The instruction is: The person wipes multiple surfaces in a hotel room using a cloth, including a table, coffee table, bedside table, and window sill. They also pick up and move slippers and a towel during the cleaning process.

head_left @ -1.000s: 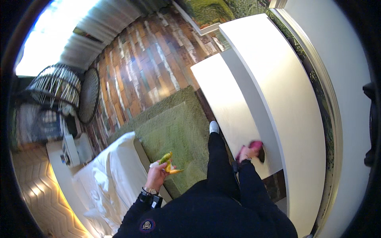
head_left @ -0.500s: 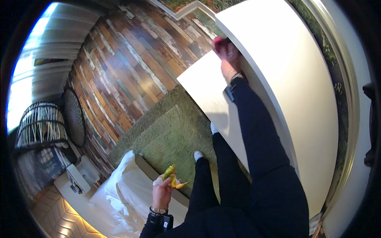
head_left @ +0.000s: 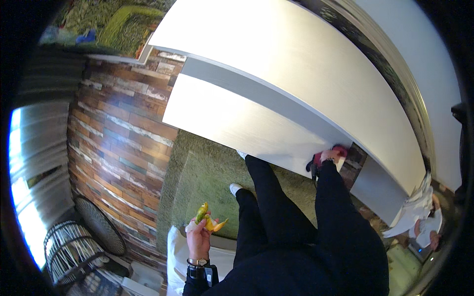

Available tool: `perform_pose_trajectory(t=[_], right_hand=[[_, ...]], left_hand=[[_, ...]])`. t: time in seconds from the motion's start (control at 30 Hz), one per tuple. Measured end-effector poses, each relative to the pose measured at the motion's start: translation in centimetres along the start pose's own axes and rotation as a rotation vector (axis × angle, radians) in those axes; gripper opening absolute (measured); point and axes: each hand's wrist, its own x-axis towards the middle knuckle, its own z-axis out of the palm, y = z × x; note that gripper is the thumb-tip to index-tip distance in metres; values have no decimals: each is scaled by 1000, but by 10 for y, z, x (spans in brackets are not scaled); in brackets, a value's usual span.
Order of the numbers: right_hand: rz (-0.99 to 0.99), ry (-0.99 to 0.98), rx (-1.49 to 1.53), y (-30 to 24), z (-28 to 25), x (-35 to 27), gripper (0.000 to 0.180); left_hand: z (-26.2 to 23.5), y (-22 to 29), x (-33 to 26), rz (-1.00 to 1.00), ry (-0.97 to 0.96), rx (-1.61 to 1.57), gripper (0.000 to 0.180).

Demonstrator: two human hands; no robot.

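My left hand (head_left: 198, 242) is closed around what looks like a yellow-green banana peel (head_left: 213, 225), whose ends stick out past the fingers. Something white, perhaps tissue, shows beside the fingers. My right hand (head_left: 330, 156) presses a red cloth (head_left: 340, 149) against the near end of the lower white board (head_left: 227, 111), under the overhanging white top (head_left: 276, 47). Part of the cloth is hidden by the hand, and a dark strap or device shows at the wrist.
Green carpet (head_left: 185, 182) lies under my feet, with wood planks (head_left: 118, 133) beyond. White bedding (head_left: 177, 256) is by my left arm. A round dark woven seat (head_left: 74, 246) stands at lower left. White fabric (head_left: 422, 202) and what looks like another person's hand (head_left: 434, 240) appear at right.
My right hand has moved from the far end of the lower board to its near end, cloth still in it. The view has turned; my left hand keeps its hold on the peel.
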Motion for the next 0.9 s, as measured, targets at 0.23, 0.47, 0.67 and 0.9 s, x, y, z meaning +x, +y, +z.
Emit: perform_pose_trajectory(t=[0.23,0.47,0.67,0.9], right_hand=[[-45,-126,556,-5,-18,-122,34],[-219,374,1116,-23,-205,-128,25],[90,441,109,-89,-222,-37,74],[-48,406,246,-322,-275,66,87]], left_hand=[[7,9,-25,26,-127,237,36],[47,39,-39,117,-263,258,38],[81,66,-34,119,-207,227,37],[64,98,-65,234,-33,20,28]])
